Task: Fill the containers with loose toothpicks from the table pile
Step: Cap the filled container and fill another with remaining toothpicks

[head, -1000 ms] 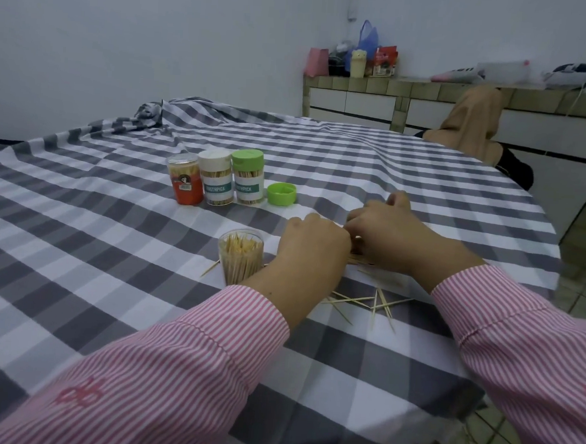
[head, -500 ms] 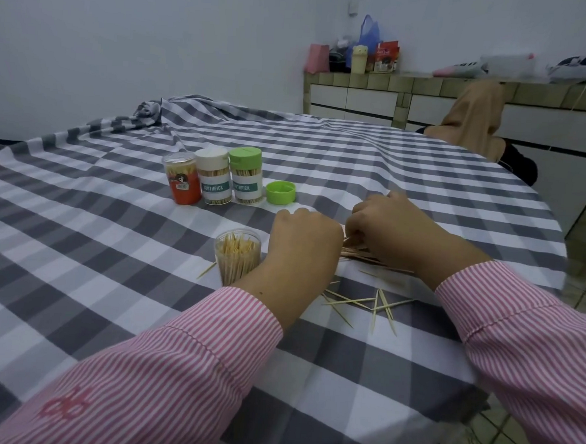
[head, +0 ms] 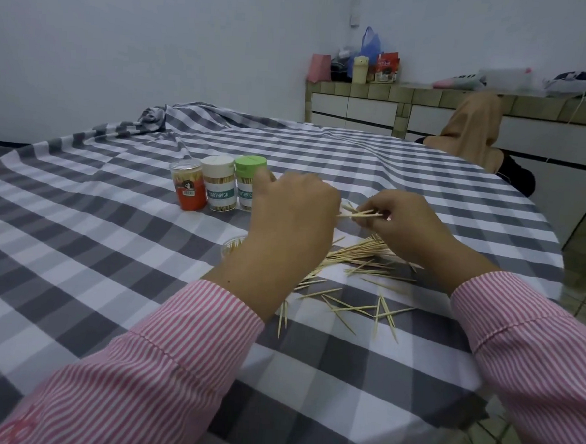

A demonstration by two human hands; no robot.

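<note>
At mid-frame, the left hand (head: 293, 215) and right hand (head: 401, 221) are together pinching a small bundle of toothpicks (head: 360, 214) above the checked worktop (head: 111, 245). The loose pile (head: 358, 256) is lying just below them. An open container (head: 232, 247) is peeking out behind the left wrist; three lidded containers (head: 218, 186) are standing at centre-left.
</note>
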